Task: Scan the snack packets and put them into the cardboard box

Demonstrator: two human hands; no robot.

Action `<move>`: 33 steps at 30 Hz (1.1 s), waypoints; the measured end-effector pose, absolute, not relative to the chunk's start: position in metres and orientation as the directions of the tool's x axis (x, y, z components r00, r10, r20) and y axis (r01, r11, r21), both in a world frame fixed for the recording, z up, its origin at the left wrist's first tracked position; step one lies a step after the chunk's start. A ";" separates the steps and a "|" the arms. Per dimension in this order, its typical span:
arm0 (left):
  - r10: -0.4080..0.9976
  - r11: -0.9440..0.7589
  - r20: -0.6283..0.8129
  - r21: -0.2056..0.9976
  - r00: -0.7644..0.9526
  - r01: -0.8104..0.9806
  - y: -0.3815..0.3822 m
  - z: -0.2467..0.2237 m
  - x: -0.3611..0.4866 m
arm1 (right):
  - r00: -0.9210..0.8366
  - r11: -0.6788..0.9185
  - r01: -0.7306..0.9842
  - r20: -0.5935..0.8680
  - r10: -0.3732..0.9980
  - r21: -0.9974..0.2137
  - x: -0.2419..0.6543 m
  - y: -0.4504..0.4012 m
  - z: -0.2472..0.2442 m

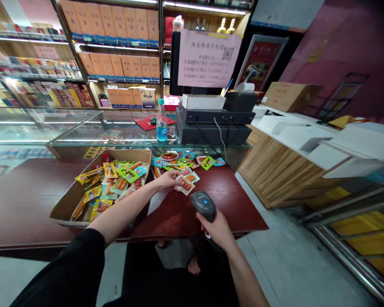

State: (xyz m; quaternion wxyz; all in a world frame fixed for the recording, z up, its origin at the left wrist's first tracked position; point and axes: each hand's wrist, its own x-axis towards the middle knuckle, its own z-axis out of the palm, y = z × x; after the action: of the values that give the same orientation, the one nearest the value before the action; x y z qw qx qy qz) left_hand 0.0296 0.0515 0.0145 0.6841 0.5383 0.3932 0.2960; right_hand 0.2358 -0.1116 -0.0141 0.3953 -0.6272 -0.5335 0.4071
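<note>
Pinched in my left hand (169, 180) are small clear packs of sausages (186, 184), held just above the dark red table. My right hand (219, 228) is wrapped round the handle of a black barcode scanner (204, 202) with a blue light on top. The scanner's head points toward the packs, a short way off from them. Left of my left forearm stands a shallow cardboard box (64, 200) full of loose snack packets (110, 170). More packets (208, 162) lie in a row along the table's far edge, behind my left hand.
A glass display counter (115, 128) adjoins the table's far side, with a bottle of blue drink (161, 121) on it. Beside that are a cash drawer (214, 130) and a monitor with a pink paper sign (208, 59). Shelves of orange boxes (115, 23) line the back wall.
</note>
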 end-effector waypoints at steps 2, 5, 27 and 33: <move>0.822 0.262 -0.234 0.965 0.520 0.020 0.053 0.015 0.028 | 0.098 -0.119 0.344 -0.090 0.991 -0.932 0.236 -0.111 -0.014; 0.799 0.280 -0.259 0.959 0.543 0.045 0.055 0.015 0.027 | 0.105 -0.115 0.326 -0.085 0.991 -0.938 0.235 -0.109 -0.012; 0.732 0.397 -0.300 0.917 0.611 -0.025 0.053 0.020 0.028 | -0.059 -0.130 -0.084 -0.126 0.990 -0.988 0.232 -0.102 0.010; 0.758 0.388 -0.277 0.919 0.590 -0.066 0.052 0.021 0.028 | 0.025 -0.117 -0.005 -0.117 0.993 -0.993 0.231 -0.098 0.013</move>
State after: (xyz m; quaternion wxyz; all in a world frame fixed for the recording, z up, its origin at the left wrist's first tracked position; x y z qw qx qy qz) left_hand 0.0276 0.0517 0.0206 0.7511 0.4804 0.3602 0.2745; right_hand 0.2314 -0.0982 0.0133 0.4770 -0.5339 -0.4627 0.5228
